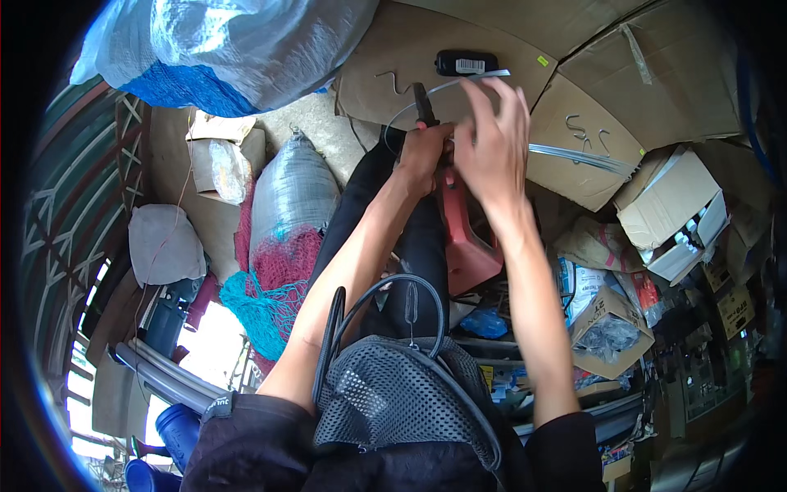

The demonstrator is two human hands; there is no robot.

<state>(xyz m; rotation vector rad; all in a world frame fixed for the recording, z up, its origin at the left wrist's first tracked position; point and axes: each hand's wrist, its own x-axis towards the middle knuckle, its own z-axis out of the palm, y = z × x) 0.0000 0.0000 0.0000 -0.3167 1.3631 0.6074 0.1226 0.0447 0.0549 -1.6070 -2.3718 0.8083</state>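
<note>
Head view showed left hand (pixel 424 149) clenched around red-handled pliers (pixel 424 107), jaws pointing up and away, nipping a thin silvery wire (pixel 459 82). Right hand (pixel 492 143) just right of pliers, fingers (pixel 498 102) spread and partly open, fingertips touching the wire where it arched over the pliers' tip; whether pinching it, could not tell. Judged as bending wire: best done by keeping pliers steady, gripping near the bend, and guiding the wire close to the jaws so it curves rather than kinks. Below pliers, a red plastic stool (pixel 467 238). Beyond pliers, flattened cardboard (pixel 393 49) carrying a bent hook (pixel 395 82) and a small black box (pixel 467 62). Right of pliers, more finished hooks (pixel 584 131) and a bundle of straight wires (pixel 582 157). Crowded surroundings: loose wire end might snag; mesh bag (pixel 393 394) hung low, well clear.
</note>
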